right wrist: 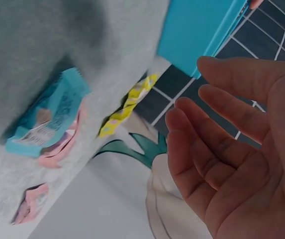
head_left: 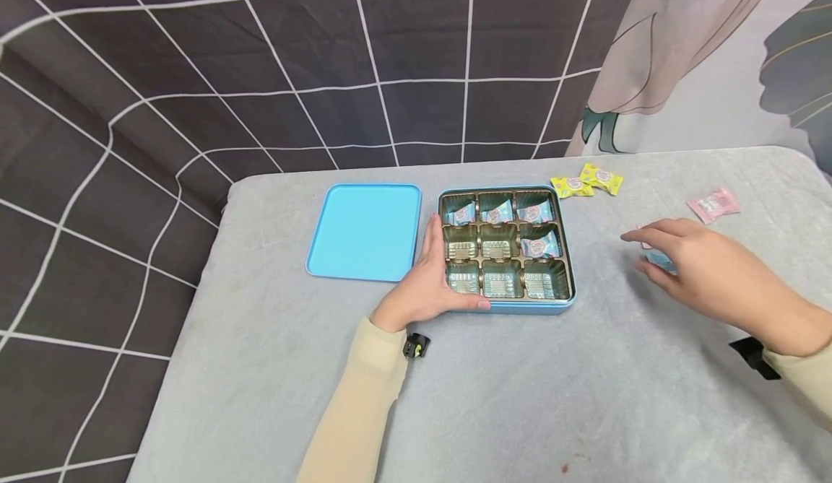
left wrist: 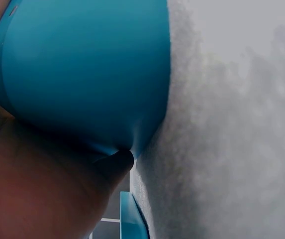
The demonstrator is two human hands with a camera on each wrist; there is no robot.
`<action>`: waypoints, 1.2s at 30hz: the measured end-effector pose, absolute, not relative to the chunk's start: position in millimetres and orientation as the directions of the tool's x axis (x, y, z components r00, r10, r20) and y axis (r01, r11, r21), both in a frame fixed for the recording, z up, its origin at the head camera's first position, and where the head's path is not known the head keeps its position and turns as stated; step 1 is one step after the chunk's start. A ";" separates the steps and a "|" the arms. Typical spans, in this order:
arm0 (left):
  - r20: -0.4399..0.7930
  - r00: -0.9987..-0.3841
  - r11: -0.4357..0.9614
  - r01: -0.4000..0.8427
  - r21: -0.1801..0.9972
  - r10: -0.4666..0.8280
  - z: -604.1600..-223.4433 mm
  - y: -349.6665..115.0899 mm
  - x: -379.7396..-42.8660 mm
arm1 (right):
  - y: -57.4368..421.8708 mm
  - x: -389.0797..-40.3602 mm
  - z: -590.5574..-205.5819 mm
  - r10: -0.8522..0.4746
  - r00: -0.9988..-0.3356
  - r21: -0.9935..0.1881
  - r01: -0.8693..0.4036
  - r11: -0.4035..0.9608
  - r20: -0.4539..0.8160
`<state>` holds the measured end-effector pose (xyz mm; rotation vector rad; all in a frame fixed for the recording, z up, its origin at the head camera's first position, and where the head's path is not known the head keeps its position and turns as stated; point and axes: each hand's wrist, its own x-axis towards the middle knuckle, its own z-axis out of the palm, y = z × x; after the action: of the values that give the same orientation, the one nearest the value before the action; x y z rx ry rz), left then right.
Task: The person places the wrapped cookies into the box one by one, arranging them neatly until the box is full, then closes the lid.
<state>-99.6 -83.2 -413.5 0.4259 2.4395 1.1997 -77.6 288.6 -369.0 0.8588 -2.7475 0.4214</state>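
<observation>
My left hand (head_left: pixel 425 281) holds the front left corner of a blue tin box (head_left: pixel 529 308), fingers along its left side and thumb along the front. The tin's gold tray has blue-wrapped candies (head_left: pixel 497 212) in all three back compartments and one candy (head_left: pixel 541 245) in the middle row's right one. Above the table to the right, my right hand (head_left: pixel 715 273) has loosely bent fingers with nothing between them. Under its fingertips lies a blue candy (head_left: pixel 661 259), partly hidden; in the right wrist view this blue candy (right wrist: pixel 52 117) overlaps a pink one (right wrist: pixel 65 152).
The tin's blue lid (head_left: pixel 365 230) lies flat left of the box. Two yellow candies (head_left: pixel 601 179) lie by the tin's back right corner. Another pink candy (head_left: pixel 713 205) is beyond my right hand. A dark checked cloth (head_left: pixel 416 50) hangs behind the grey-covered table (head_left: pixel 260 367).
</observation>
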 end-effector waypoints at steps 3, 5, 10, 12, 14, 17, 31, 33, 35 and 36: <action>-0.210 -0.878 0.593 0.098 0.799 0.429 -413.0 -83.2 -99.7 | 293.4 -76.7 -371.0 -0.517 -0.800 -0.192 -0.583 0.790 0.303; -0.211 -0.878 0.592 0.097 0.800 0.429 -413.0 -83.1 -99.6 | 296.9 -76.0 -372.4 -0.520 -0.799 -0.193 -0.586 0.787 0.303; -0.205 -0.878 0.584 0.101 0.806 0.433 -413.7 -82.1 -99.6 | 305.8 -73.1 -376.0 -0.499 -0.821 -0.183 -0.555 0.812 0.276; -0.203 -0.877 0.582 0.102 0.807 0.436 -414.2 -81.5 -99.5 | 309.8 -72.4 -377.7 -0.486 -0.835 -0.179 -0.535 0.825 0.259; -0.206 -0.876 0.583 0.101 0.806 0.437 -414.6 -81.3 -99.0 | 314.1 -72.1 -379.7 -0.479 -0.842 -0.177 -0.526 0.832 0.247; -0.204 -0.877 0.581 0.100 0.807 0.435 -415.0 -81.4 -98.2 | 320.4 -71.9 -382.6 -0.478 -0.847 -0.172 -0.520 0.837 0.231; -0.200 -0.880 0.584 0.103 0.805 0.430 -413.3 -83.1 -99.0 | 340.1 -73.2 -394.4 -0.464 -0.859 -0.174 -0.501 0.848 0.216; -0.204 -0.879 0.585 0.101 0.804 0.432 -412.9 -83.0 -99.0 | 340.5 -74.3 -395.1 -0.462 -0.865 -0.170 -0.494 0.852 0.198; -0.207 -0.877 0.585 0.099 0.805 0.434 -412.6 -82.9 -99.1 | 341.0 -75.7 -395.9 -0.465 -0.865 -0.170 -0.495 0.852 0.189; -0.208 -0.876 0.584 0.098 0.806 0.434 -412.5 -82.9 -99.2 | 341.3 -76.4 -396.3 -0.470 -0.862 -0.171 -0.501 0.849 0.188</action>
<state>-99.2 -82.9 -412.5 0.4295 2.4324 1.2038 -76.4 341.3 -396.3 0.7618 -2.8854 0.3239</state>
